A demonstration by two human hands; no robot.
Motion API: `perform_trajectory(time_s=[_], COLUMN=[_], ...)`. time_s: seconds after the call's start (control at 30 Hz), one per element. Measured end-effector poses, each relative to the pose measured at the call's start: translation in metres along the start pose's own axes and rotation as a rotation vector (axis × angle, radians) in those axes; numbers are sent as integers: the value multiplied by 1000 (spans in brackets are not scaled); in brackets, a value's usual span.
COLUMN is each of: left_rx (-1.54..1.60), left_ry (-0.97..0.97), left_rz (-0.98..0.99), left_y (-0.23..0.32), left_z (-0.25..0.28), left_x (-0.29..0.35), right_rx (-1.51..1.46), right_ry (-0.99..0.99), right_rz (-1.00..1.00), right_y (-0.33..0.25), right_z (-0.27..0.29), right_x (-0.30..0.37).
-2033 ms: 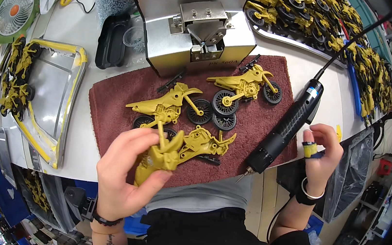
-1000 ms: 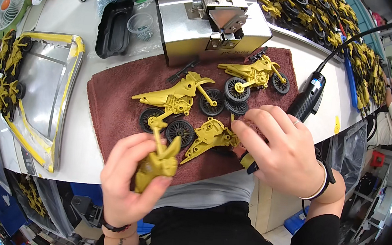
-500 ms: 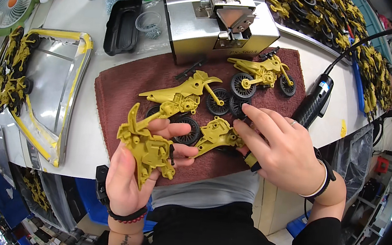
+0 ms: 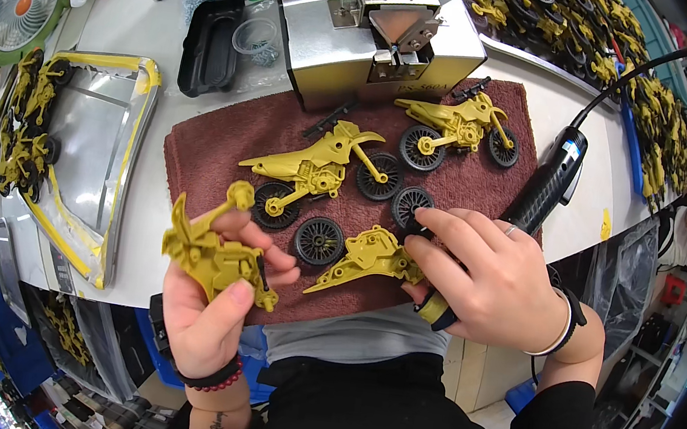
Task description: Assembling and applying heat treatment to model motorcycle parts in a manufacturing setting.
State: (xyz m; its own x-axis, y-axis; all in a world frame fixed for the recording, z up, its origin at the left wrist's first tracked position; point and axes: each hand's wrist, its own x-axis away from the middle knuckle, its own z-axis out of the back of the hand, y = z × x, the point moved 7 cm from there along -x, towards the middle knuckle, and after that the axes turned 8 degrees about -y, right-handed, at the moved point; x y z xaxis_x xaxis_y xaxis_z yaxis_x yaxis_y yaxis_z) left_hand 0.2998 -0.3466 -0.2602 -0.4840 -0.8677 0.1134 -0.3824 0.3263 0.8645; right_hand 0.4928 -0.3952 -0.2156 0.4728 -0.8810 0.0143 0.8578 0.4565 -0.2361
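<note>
My left hand is raised at the left front of the brown towel, its fingers closed round a yellow toy motorcycle body half with a fork-like arm pointing up. My right hand is curled over a black corded electric screwdriver; a yellow-banded end shows beneath its thumb. Its fingertips reach the edge of a loose black spoked wheel. Just left of the thumb lies another yellow body half, partly hidden by the fingers. A second loose wheel lies beside it.
Two yellow toy motorcycles, one nearer and one farther, lie on the towel. Behind stands a metal machine. A black tray and clear cup sit left of it. A metal frame bears more motorcycles; heaped ones fill the far right.
My left hand has moved left with the yellow body half and tilted it, uncovering the wheel and the nearer motorcycle. My right hand stays almost in place.
</note>
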Motion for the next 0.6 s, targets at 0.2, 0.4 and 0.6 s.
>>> perform_trajectory(time_s=[0.2,0.4,0.6], left_rx=[-505,-1233,-1505], left_ry=[125,473,-157], left_rz=[8,-174,-276], left_y=[17,43,19], left_z=[21,28,-45], left_x=[1,4,-2], right_rx=[5,32,45], right_ry=[10,28,37], right_rz=[-7,17,40], right_y=[2,-2,-5], right_z=[-1,-2,0], right_x=[0,-1,0])
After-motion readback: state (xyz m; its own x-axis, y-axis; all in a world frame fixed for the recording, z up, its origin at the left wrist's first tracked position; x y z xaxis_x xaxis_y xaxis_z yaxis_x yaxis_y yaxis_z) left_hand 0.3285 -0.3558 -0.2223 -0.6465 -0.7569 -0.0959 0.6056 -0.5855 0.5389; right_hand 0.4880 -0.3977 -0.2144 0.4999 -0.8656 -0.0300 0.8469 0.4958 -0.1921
